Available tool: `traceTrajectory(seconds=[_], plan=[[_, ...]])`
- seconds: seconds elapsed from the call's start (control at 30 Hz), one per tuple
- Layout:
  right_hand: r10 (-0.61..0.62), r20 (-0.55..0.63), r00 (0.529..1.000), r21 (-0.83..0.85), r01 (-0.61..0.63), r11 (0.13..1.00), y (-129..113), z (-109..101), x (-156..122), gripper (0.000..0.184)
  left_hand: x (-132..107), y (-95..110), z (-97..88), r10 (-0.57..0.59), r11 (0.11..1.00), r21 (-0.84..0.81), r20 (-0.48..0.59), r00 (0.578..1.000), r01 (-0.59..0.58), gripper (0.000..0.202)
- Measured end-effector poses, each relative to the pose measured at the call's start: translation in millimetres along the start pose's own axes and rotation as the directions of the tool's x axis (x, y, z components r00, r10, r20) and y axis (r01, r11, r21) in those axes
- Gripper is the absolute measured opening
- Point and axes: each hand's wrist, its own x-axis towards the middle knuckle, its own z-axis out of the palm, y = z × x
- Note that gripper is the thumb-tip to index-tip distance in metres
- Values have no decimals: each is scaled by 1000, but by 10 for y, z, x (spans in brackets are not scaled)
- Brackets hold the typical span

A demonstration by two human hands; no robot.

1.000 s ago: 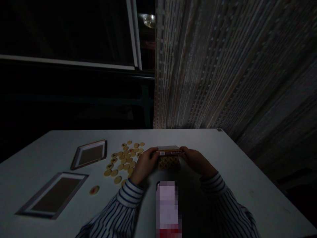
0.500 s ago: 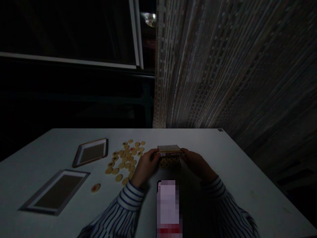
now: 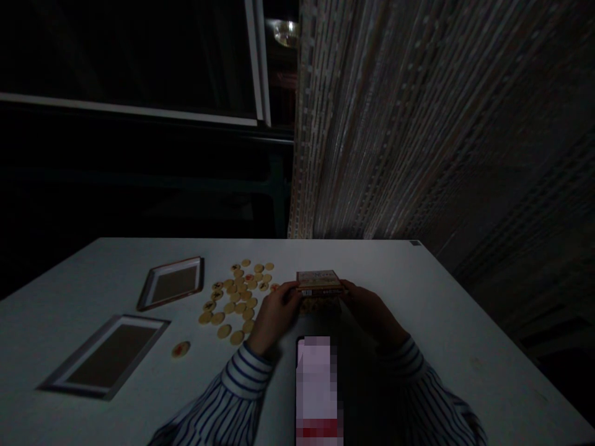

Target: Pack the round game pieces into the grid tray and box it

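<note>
Between my two hands, over the middle of the table, is a small printed cardboard box (image 3: 318,280). My left hand (image 3: 275,313) grips its left end and my right hand (image 3: 375,311) its right end. The pale top with lettering and a darker front edge with a white label face me. Beneath the box a brown patterned surface partly shows in shadow. Left of my left hand lie scattered round xiangqi pieces (image 3: 240,297), some with black or red characters. One red-marked piece (image 3: 181,349) lies apart, nearer me.
Two shallow open box halves (image 3: 179,283) lie on the left of the white table (image 3: 372,260), the nearer tray (image 3: 111,359) larger in view. A phone (image 3: 318,384) with a blurred screen is between my forearms. A bead-string curtain (image 3: 362,124) hangs behind the table.
The box has tipped so that more of its lettered top shows and less of the patterned surface below. Both hands keep their hold. The view has shifted slightly.
</note>
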Motion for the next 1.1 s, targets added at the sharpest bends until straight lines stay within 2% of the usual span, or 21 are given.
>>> traceTrajectory(seconds=[0.23,0.5,0.63,0.83,1.1], plan=[[-70,-46,996,88,74,993,49,68,-40,37,-24,-58,35,5,1000,-29,-2,1000,-5,35],[-65,-48,997,141,71,987,34,94,-81,38,-60,-97,66,7,992,-127,14,1000,-6,35],[-62,-47,997,109,67,992,84,154,-105,39,-82,-90,61,-8,992,-123,22,1000,11,35],[-160,-138,977,69,171,983,199,267,-143,42,-105,-101,62,-22,991,-128,40,999,27,35],[-177,-150,973,71,189,979,190,287,-174,41,-133,-114,68,-25,992,-124,37,999,30,33]])
